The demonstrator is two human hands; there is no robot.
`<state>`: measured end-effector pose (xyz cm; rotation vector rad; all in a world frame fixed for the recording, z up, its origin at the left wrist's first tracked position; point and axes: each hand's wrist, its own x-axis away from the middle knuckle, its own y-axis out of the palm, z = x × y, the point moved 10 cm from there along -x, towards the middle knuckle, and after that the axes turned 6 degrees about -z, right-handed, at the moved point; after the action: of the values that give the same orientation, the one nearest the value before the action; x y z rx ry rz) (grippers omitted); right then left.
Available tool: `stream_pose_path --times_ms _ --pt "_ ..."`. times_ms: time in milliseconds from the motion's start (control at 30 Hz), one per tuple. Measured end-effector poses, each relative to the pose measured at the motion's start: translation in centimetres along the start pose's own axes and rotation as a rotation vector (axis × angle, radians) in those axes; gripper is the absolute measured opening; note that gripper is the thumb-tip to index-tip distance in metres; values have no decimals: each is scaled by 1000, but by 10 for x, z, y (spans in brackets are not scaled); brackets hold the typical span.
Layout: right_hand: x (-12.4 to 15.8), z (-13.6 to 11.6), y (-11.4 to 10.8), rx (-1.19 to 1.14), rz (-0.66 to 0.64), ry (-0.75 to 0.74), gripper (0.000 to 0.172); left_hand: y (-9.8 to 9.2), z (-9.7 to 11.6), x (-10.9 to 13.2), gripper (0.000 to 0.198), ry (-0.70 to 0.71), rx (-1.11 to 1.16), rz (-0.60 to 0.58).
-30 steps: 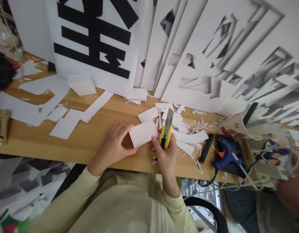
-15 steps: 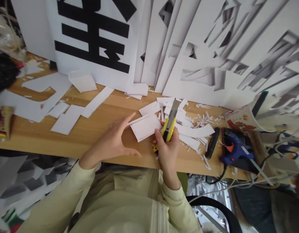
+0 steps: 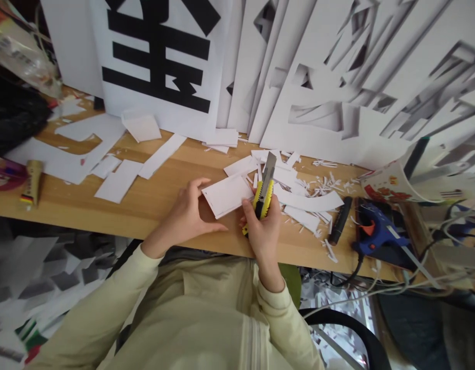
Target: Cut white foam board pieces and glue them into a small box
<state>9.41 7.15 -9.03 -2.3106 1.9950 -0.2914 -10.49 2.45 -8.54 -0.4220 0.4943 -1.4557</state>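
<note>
In the head view my right hand (image 3: 263, 226) is closed round a yellow-and-black utility knife (image 3: 263, 198), its blade out and pointing away from me. A white rectangular foam board piece (image 3: 227, 196) lies just left of the knife, its right end close to my right fingers; whether they touch it I cannot tell. At the piece's left end my left hand (image 3: 185, 218) is open in a C shape, thumb and fingers apart. The fingertips are near the far left corner and the thumb is below the near edge.
Paper scraps (image 3: 295, 180) litter the wooden table (image 3: 160, 205) right of the knife. Beyond are a black marker (image 3: 340, 221), a blue glue gun (image 3: 379, 228) with cables, and a paper cup (image 3: 387, 185). White boards (image 3: 322, 123) lean behind; a glue tube (image 3: 32, 182) lies left.
My left hand has closed in on the left end of the board piece, its fingers less stretched. The piece and the knife have shifted slightly. The whole view has also moved a little.
</note>
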Motion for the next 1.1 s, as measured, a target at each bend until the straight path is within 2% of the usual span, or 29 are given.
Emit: stream_pose_path --times_ms 133,233,300,367,433,500,633,867,1100 --pt "1 0 3 37 13 -22 40 -1 4 -1 98 -9 -31 48" --pt "1 -2 3 57 0 -32 37 -3 15 -2 78 24 -151 59" --pt "1 -7 -2 79 -21 -43 35 -4 23 -2 65 53 -223 60" --pt "1 -24 -16 158 -10 -128 37 -6 26 -2 58 67 -252 59" --pt "3 -46 -29 305 -12 -261 44 -8 26 -1 56 64 -261 67" --pt "5 -60 -35 480 -72 -359 51 -10 24 0 56 56 -259 78" --pt "6 -56 -27 685 -252 -397 52 -13 22 0 55 44 -260 80" --pt "5 -44 -17 749 -271 -433 51 -14 17 0 53 19 -317 71" --pt "7 -45 -17 716 -387 -417 60 -13 13 4 54 -11 -359 75"
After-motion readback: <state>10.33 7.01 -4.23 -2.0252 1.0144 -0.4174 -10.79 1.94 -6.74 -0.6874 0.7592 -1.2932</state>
